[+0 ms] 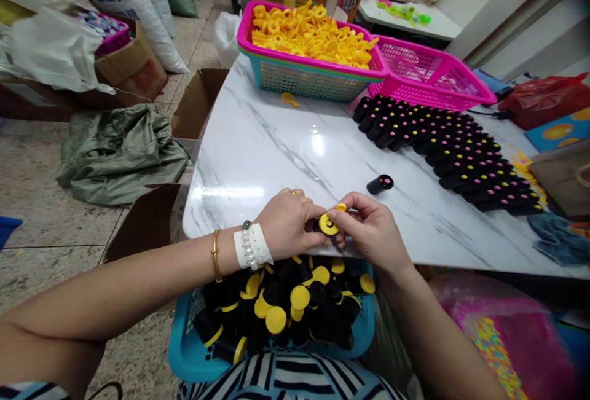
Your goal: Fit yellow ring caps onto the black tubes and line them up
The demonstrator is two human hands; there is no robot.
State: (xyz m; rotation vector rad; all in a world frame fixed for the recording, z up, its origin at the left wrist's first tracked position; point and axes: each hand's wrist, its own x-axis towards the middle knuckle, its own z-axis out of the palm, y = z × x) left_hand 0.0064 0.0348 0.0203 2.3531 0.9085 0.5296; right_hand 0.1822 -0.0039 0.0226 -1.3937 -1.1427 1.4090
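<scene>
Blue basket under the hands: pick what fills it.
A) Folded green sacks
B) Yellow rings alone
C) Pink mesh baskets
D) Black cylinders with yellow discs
D. The blue basket is heaped with black cylinders and yellow discs.

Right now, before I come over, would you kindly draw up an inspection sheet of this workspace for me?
Surface: glossy white-veined marble table.
Job's things: black yellow-capped piece between the hands; small yellow piece; blue basket heaped with similar pieces; rows of black pieces; lone black piece; yellow parts in a pink-rimmed teal basket.
Clutter: red plastic bag; blue cloth.
Hands: left hand and right hand both on the capped piece.
Cables: black cord at the table's far right.
Surroundings: cardboard box, green sack and white sacks on a tiled floor.
</scene>
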